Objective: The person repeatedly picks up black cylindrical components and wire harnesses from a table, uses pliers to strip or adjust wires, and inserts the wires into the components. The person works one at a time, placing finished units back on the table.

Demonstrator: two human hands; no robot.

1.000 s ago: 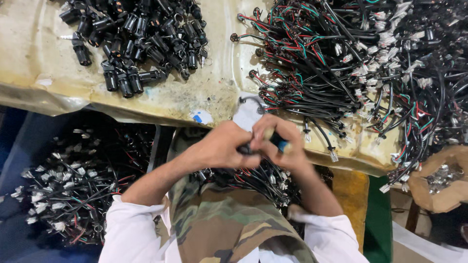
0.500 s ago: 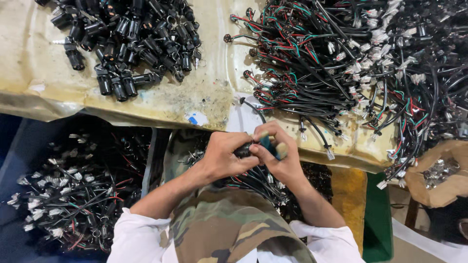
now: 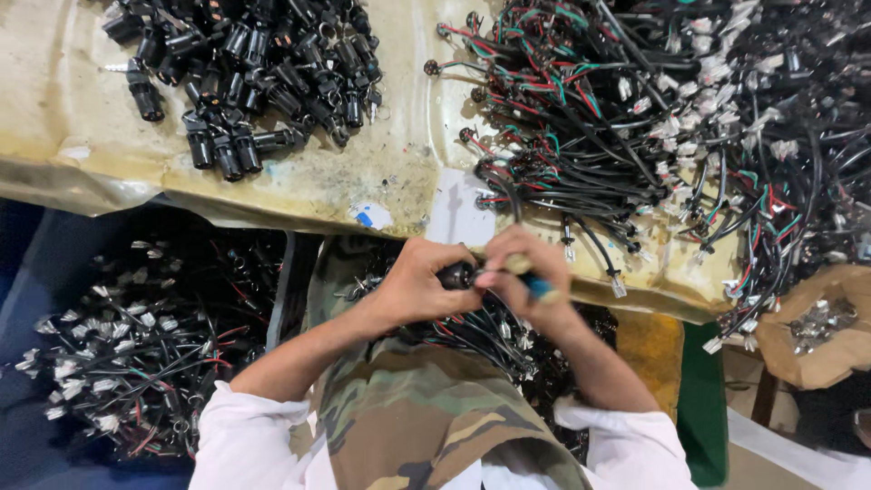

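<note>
Left hand [image 3: 419, 289] fingers gripped a black connector [image 3: 456, 275]; right hand [image 3: 526, 283] fingers clasped a blue-handled screwdriver [image 3: 535, 283].

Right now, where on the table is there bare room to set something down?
The clearest bare patch of the table is its left end, left of the black connectors. A narrower strip runs between those connectors and the wire pile, down to the front edge above the left hand and right hand. The right half is crowded with wires.
</note>
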